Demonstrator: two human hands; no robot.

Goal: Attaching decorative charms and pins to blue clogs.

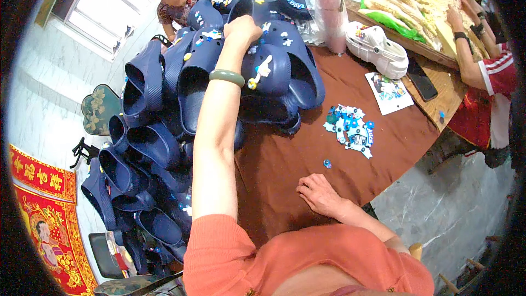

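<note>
Left hand (243, 29) outstretched to navy clogs (279, 66), grip unclear; right hand (322, 195) loose on cloth (274, 178).

The person wears a coral-orange top (339, 246) in a soft fabric that looks like knit. Its left sleeve (216, 246) is short, with a plain edge above the elbow and a bare forearm (215, 148) below it; the right sleeve (412, 271) is the same coral. Around the left wrist sits a rounded bangle (227, 77), muted green (smooth, rather like polished stone). Both the left hand (243, 30) and the right hand (321, 195) are bare.
</note>
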